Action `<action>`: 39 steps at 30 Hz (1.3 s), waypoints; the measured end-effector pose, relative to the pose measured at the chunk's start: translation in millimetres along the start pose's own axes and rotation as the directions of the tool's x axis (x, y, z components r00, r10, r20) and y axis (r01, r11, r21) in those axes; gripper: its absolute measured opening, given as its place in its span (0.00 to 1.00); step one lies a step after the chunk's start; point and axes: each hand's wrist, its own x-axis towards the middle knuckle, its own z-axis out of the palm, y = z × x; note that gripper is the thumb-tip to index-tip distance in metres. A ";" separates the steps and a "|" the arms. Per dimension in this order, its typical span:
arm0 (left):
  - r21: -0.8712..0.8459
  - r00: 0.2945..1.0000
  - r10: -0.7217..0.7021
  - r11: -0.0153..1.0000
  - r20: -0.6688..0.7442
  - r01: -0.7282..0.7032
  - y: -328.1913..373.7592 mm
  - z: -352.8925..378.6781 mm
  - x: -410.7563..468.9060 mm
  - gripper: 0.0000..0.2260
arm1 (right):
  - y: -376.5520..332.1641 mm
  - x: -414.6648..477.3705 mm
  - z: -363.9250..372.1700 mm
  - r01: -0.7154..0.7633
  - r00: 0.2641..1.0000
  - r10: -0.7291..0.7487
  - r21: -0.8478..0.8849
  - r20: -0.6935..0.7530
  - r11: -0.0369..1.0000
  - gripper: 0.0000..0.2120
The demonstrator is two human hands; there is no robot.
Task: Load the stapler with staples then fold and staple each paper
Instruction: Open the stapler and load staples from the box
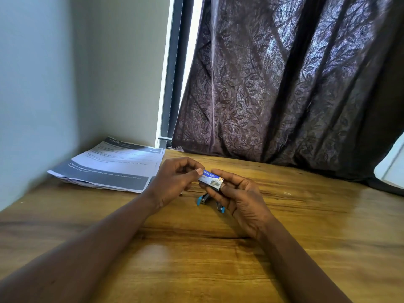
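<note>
Judging by how things lie, the task is at its opening step, with loading under way and nothing yet folded or stapled. Both hands hold a small blue staple box just above the wooden table. The right hand grasps the box along its length, with fingers curled under it and the thumb over the top. The left hand pinches the box's near end, with its thumb tip against the flap side and its other fingers curled in behind. That looks like the start of opening the box or drawing a strip out. No staples are visible outside it, and I cannot tell whether the flap is already open. The stapler lies on the table directly below the hands and is partly hidden by the right fingers. Two blue-tipped ends poke out apart from each other, which suggests it is swung open to receive staples, though the hand hides the channel. The papers lie in a loose flat stack at the far left of the table, against the wall and well apart from the hands, with no fold or staple showing. What remains is getting a strip out, seating it, closing the stapler, then folding and stapling every sheet.
</note>
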 end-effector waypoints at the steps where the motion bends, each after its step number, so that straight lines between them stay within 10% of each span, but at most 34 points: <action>1: -0.022 1.000 -0.012 1.000 -0.005 0.012 0.3 0.0 0.0 0.04 | -0.7 -0.3 0.8 -0.008 1.000 0.008 0.018 -0.014 1.000 0.15; 11: -0.194 0.992 -0.118 0.975 -0.053 0.106 7.7 1.3 -1.5 0.08 | -9.4 -0.6 -1.1 -0.030 0.996 0.039 0.109 -0.080 0.994 0.14; 20: 0.267 0.986 0.154 0.955 -0.059 -0.133 7.0 1.4 -6.6 0.09 | -6.3 0.4 -3.3 0.041 0.995 -0.042 -0.009 -0.089 0.999 0.17; 29: 0.286 0.983 0.171 0.947 -0.070 -0.145 7.9 -0.5 -7.8 0.15 | -14.3 -1.5 -1.8 -0.063 0.995 0.068 0.073 -0.078 0.995 0.16; 39: 0.553 0.955 0.285 0.784 0.081 -0.281 16.9 -6.7 -10.5 0.07 | -7.6 -1.3 -3.2 0.024 0.994 -0.051 -0.261 -0.095 0.965 0.09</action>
